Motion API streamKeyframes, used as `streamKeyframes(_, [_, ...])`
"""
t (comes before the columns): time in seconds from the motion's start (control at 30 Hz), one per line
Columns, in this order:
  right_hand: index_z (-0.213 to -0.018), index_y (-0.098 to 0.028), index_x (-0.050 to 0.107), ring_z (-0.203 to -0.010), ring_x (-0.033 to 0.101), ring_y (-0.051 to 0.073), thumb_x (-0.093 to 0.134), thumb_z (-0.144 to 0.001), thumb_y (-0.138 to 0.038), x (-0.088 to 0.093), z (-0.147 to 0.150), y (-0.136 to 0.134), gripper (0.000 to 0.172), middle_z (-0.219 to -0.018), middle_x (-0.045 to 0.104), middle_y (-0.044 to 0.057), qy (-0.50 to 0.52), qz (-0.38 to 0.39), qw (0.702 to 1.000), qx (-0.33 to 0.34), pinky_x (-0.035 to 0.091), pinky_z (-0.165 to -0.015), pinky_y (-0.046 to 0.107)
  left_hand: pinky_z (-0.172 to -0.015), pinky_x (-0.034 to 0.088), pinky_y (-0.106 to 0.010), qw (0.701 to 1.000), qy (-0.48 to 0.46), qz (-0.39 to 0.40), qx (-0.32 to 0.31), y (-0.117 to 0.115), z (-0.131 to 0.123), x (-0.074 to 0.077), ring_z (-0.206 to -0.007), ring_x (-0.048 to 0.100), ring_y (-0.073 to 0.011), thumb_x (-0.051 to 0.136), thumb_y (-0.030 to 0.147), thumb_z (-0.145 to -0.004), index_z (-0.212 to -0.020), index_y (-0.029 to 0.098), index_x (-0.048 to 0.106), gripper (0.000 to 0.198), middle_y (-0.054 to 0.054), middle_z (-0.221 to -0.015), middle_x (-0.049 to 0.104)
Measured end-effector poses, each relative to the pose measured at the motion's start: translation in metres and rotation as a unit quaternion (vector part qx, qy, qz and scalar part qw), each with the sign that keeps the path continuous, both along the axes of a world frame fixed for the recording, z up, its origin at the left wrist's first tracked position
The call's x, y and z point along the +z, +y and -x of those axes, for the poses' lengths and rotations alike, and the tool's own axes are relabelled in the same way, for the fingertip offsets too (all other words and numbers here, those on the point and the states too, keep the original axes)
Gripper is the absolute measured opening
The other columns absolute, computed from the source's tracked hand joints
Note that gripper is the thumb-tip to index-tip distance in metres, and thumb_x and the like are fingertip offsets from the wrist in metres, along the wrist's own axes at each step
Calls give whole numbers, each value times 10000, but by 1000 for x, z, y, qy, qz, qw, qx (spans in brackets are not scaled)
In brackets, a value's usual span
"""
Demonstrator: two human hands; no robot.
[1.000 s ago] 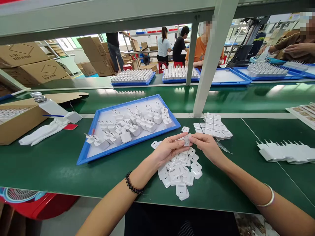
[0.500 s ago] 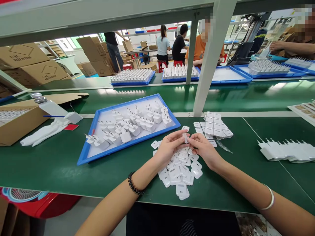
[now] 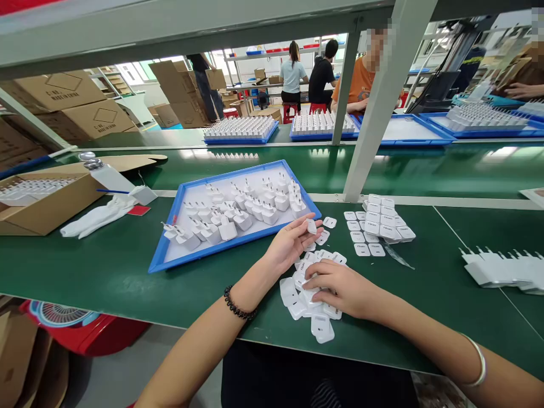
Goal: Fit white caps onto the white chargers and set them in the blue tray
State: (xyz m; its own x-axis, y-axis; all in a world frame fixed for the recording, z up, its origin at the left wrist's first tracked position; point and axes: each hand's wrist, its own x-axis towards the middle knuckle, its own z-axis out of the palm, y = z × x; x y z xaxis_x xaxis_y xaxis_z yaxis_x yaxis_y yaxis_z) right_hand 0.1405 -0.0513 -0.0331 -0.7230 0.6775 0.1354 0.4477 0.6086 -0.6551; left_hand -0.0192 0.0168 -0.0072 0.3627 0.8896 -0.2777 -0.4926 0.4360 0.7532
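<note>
One white cover (image 3: 311, 226) pinched in the left hand (image 3: 291, 243), near the right corner of the blue tray (image 3: 212, 250); right hand (image 3: 346, 286) loosely bent over the cover pile (image 3: 297, 307), grip indeterminable; pile near the worktop's (image 3: 127, 289) front edge.

The person's left hand (image 3: 290, 243) lies palm up beside the blue tray (image 3: 255, 233); the right hand (image 3: 349, 288), palm down, bends its fingers farther off.

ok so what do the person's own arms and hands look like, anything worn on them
Both the left hand and right hand are ungloved, with no sleeves visible on the forearms. The left wrist wears a bumpy black band, coiled or beaded; the right forearm, a smooth silvery bangle.
</note>
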Motion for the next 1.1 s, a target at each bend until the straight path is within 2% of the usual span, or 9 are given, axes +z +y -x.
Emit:
streamKeyframes(0.17, [-857, -170, 689, -877, 584, 209, 556, -911, -156, 4, -10, 9, 145, -918, 701, 62, -21, -60, 998, 4, 463, -801, 338, -1002, 500, -316, 1000, 13, 7, 11, 4, 3, -2, -942, 701, -168, 514, 107, -919, -1127, 105, 657, 253, -143, -1133, 695])
streamKeyframes(0.23, [-787, -173, 662, -813, 585, 202, 574, -897, -179, 11, -12, 9, 142, -823, 693, 51, -43, -67, 996, -33, 448, -738, 320, -983, 510, -303, 1000, 19, 12, 9, 4, 3, -3, -933, 702, -168, 521, 111, -917, -1125, 103, 657, 249, -145, -1122, 696])
streamKeyframes(0.37, [-665, -191, 572, -585, 546, 159, 625, -851, -309, 24, -16, 1, 227, -594, 616, 4, -106, 12, 981, -162, 357, -556, 274, -955, 521, -301, 999, 30, 19, 0, 3, 3, -3, -974, 698, -203, 522, 100, -910, -1149, 84, 641, 267, -171, -1130, 683])
streamKeyframes(0.47, [-604, -205, 504, -567, 543, 167, 641, -813, -457, 26, -14, -5, 355, -577, 609, 10, -151, 67, 967, -195, 298, -521, 273, -928, 529, -299, 999, 38, 24, -5, 2, 3, -3, -969, 701, -209, 521, 86, -904, -1155, 86, 635, 276, -172, -1119, 682])
streamKeyframes(0.6, [-638, -221, 450, -605, 550, 200, 637, -763, -611, 19, -2, -11, 451, -638, 620, 30, -171, 62, 959, -217, 251, -511, 284, -927, 526, -301, 999, 39, 26, -22, 1, 2, -2, -931, 709, -197, 531, 88, -900, -1146, 88, 637, 268, -155, -1064, 696])
streamKeyframes(0.7, [-705, -222, 443, -645, 558, 211, 663, -775, -539, 16, 6, -15, 392, -726, 639, 43, -166, 43, 958, -232, 243, -529, 288, -969, 509, -332, 998, 44, 24, -36, 0, 1, -2, -916, 712, -198, 547, 99, -897, -1158, 84, 631, 274, -156, -1054, 701])
streamKeyframes(0.8, [-766, -219, 451, -667, 547, 204, 670, -796, -426, 16, 8, -16, 302, -758, 624, 34, -151, 60, 959, -234, 260, -546, 287, -1013, 487, -358, 998, 45, 26, -48, 0, 0, -4, -945, 709, -208, 566, 103, -889, -1161, 84, 628, 279, -154, -1060, 703])
streamKeyframes(0.97, [-755, -227, 438, -631, 497, 173, 684, -751, -311, 18, 1, -10, 260, -706, 553, -12, -120, 156, 949, -247, 288, -543, 278, -1032, 477, -369, 997, 45, 25, -51, 2, 2, -5, -969, 705, -216, 569, 106, -890, -1158, 77, 624, 275, -158, -1057, 702])
streamKeyframes(1.1, [-644, -230, 374, -559, 405, 138, 707, -681, -275, 15, -2, -3, 338, -612, 445, -53, -76, 211, 941, -253, 263, -506, 270, -1023, 482, -362, 997, 52, 20, -56, 2, 2, -6, -948, 708, -207, 572, 105, -889, -1134, 78, 633, 254, -162, -1072, 698])
